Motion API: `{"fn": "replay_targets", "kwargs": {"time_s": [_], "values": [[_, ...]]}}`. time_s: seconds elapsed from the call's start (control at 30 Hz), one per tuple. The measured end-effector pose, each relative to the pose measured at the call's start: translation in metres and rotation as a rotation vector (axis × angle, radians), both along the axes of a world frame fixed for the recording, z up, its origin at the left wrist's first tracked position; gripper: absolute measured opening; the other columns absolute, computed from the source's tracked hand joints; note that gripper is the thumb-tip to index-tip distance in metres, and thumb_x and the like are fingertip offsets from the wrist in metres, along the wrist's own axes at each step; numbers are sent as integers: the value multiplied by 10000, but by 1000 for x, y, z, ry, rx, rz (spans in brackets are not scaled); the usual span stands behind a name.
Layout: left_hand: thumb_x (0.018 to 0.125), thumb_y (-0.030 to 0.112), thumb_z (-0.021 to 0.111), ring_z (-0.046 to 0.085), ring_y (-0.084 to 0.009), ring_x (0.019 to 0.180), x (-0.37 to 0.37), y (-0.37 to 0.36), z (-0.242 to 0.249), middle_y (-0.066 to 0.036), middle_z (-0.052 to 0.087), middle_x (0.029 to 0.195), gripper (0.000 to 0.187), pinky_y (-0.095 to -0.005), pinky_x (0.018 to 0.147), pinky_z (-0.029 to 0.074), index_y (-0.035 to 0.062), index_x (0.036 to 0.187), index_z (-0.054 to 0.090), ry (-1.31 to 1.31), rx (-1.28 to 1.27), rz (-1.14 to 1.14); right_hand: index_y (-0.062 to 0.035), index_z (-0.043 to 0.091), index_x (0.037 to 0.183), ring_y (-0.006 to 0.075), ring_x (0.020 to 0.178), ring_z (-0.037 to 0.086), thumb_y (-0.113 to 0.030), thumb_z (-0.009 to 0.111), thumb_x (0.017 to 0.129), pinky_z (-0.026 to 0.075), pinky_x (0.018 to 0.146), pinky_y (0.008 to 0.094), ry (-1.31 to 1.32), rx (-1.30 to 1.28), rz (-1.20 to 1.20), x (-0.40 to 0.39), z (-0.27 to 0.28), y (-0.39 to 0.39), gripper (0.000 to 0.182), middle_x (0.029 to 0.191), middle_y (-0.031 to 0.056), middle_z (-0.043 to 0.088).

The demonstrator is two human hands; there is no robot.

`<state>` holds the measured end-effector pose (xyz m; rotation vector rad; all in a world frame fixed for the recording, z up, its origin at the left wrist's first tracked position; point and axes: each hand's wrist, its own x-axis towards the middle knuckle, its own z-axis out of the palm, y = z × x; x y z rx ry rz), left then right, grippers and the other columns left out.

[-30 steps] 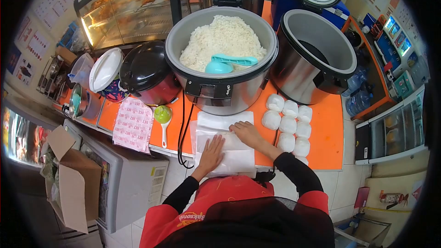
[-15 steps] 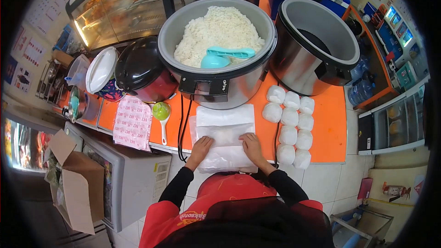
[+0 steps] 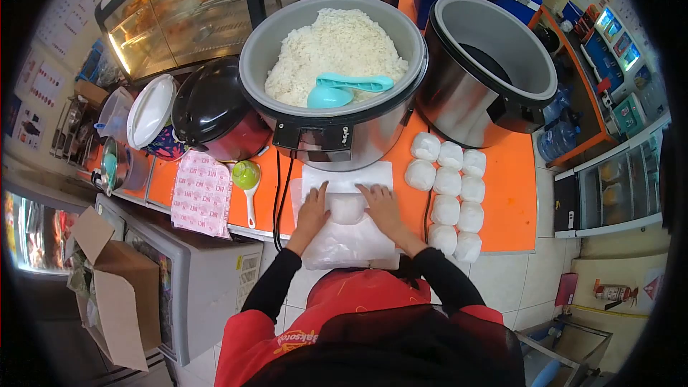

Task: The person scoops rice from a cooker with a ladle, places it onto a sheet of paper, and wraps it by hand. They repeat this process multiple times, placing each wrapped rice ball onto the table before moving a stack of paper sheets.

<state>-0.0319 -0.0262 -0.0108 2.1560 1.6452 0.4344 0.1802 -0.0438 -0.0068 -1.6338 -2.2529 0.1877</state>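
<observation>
In front of me lies a stack of white wrapping paper [image 3: 337, 242], with a rounded lump [image 3: 347, 209] under a folded-over sheet. My left hand [image 3: 311, 215] rests on the paper at the lump's left side, fingers stretched forward and apart from the thumb. On the other side my right hand [image 3: 383, 209] lies on the paper with its fingers spread. Behind the paper stands a large rice cooker [image 3: 351, 145] full of cooked rice [image 3: 333, 54], with a turquoise scoop [image 3: 331, 94] on the rice. To the right sit several white wrapped bundles [image 3: 448, 180] in rows.
An open, dark-bottomed cooker [image 3: 459, 100] stands at the back right. On the left are a pink printed paper stack [image 3: 201, 193], a green scoop with white handle [image 3: 246, 179] and a dark lidded cooker [image 3: 215, 111]. A black cord [image 3: 279, 204] hangs over the orange table's [image 3: 512, 204] front edge.
Both hands have moved forward over the paper, away from my body. The near part of the sheet has gone over the lump, whose round shape now shows between my hands.
</observation>
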Motion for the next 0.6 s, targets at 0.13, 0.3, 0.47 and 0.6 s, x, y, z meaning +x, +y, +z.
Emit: {"fn": "replay_targets", "kwargs": {"time_s": [0.13, 0.3, 0.47, 0.6], "values": [[695, 96, 664, 497, -293, 1106, -10, 14, -4, -138, 585, 1075, 479, -430, 959, 369, 43, 1151, 528, 181, 131, -285, -130, 493, 1228, 333, 1074, 508, -99, 627, 717, 400, 912, 409, -71, 161, 238, 6, -19, 22, 529, 1262, 125, 464], [743, 122, 619, 452, -281, 1189, -11, -23, -61, -125, 563, 1174, 386, -431, 1033, 307, -17, 1100, 570, 31, 262, -140, -7, 411, 1271, 321, 1262, 349, -24, 523, 740, 300, 1025, 436, 235, -144, 56, -12, -65, -24, 543, 1327, 154, 411], [740, 190, 646, 140, -379, 1338, 10, -52, -31, -275, 113, 1426, 936, -400, 1100, 147, -5, 1408, 21, 13, 27, -161, 46, 258, 1335, 327, 1310, 267, -98, 563, 724, 233, 1064, 432, 330, -158, 51, -17, -38, -42, 698, 1383, 195, 315], [731, 123, 671, 247, -305, 1281, 49, -47, -30, -219, 200, 1384, 881, -375, 1044, 240, -8, 1374, 83, -824, -239, 70, 70, 158, 1354, 328, 1335, 198, -174, 613, 699, 186, 1081, 427, 395, -252, 32, -12, -50, -39, 834, 1406, 227, 239]]}}
